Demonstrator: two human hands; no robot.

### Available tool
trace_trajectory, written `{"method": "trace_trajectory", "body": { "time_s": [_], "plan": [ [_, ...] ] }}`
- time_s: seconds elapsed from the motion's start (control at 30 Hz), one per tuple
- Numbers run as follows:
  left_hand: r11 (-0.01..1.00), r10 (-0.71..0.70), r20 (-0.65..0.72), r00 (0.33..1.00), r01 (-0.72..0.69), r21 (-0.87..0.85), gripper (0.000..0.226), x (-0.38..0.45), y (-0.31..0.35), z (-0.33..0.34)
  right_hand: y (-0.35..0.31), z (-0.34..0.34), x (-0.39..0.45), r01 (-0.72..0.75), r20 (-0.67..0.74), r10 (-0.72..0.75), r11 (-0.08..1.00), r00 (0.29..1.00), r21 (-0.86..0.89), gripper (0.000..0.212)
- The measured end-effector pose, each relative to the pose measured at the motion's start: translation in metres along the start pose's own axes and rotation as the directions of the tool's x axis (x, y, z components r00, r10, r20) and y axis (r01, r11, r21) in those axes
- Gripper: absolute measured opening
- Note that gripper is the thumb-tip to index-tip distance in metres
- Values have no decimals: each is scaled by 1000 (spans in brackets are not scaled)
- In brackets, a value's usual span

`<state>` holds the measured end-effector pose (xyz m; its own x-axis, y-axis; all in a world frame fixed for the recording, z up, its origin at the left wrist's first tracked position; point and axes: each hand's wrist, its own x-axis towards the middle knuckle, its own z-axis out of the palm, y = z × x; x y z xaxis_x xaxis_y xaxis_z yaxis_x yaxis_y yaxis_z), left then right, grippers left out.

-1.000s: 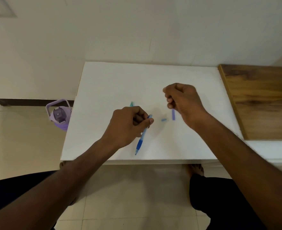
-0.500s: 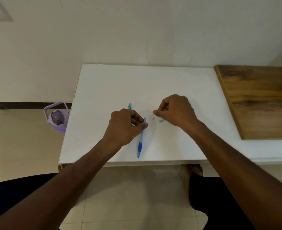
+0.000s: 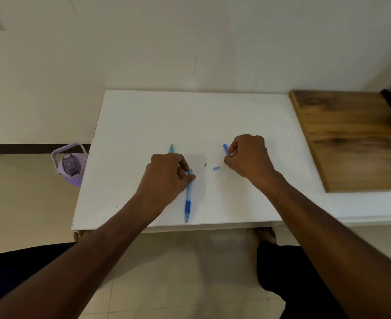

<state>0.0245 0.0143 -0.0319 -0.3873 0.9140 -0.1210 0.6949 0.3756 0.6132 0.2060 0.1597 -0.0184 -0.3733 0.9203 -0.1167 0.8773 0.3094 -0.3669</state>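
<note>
Shifted right hand rightward, fingers pinching short blue piece. Gripping top end of pen in left hand, flat on desk.

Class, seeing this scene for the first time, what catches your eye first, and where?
Two hands over the white table: the left hand holds a blue pen near the front edge, the right hand pinches a blue piece farther back. Between them lie a light-blue bit and a grey speck; a purple bottle stands on the floor at the left.
</note>
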Motion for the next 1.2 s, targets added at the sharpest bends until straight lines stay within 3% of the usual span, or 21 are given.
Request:
{"method": "trace_trajectory", "body": {
  "time_s": [0.07, 0.13, 0.2, 0.27, 0.37, 0.5, 0.73, 0.87, 0.93, 1.03, 1.2],
  "plan": [
    [999, 30, -14, 999, -30, -10, 25, -1, 1, -5, -3, -5, 0, -2, 16, 2, 999, 1000, 49, 14],
    [996, 70, -50, 996, -73, -52, 20, -1, 5, -13, -10, -13, -2, 2, 32, -9, 976, 999, 218, 9],
    [984, 55, -98, 994, -71, -165, 18, 1, 11, -24, -20, -23, -8, -5, 88, -40, 888, 995, 460, 7],
    [955, 43, -113, 993, -74, -288, 26, 3, 15, -32, -30, -29, -17, -3, 176, -122, 813, 977, 582, 5],
    [928, 94, -98, 991, -123, -352, 29, 2, 19, -38, -37, -27, -29, 82, 252, -249, 845, 935, 528, 4],
    [931, 187, -145, 972, -222, -289, 9, -1, 18, -38, -36, -22, -34, 147, 243, -283, 876, 928, 459, 8],
    [960, 158, 48, 986, -142, -241, 12, 2, 15, -32, -37, -16, -40, 225, 177, -356, 832, 917, 507, 14],
    [944, 56, -20, 998, -59, -326, 13, 7, 16, -51, -30, -12, -41, 207, 202, -336, 853, 920, 478, 14],
    [985, 83, -73, 994, -93, -142, 6, 11, 6, -66, -29, -11, -41, 166, 193, -302, 842, 933, 514, 16],
    [986, 47, -9, 999, -45, 161, 11, 12, -16, -77, -28, -14, -38, 88, 179, -241, 794, 954, 602, 17],
    [955, -194, 100, 976, 164, 248, 15, 6, -27, -65, -31, -17, -36, 11, 171, -183, 711, 968, 703, 12]
  ]
}}
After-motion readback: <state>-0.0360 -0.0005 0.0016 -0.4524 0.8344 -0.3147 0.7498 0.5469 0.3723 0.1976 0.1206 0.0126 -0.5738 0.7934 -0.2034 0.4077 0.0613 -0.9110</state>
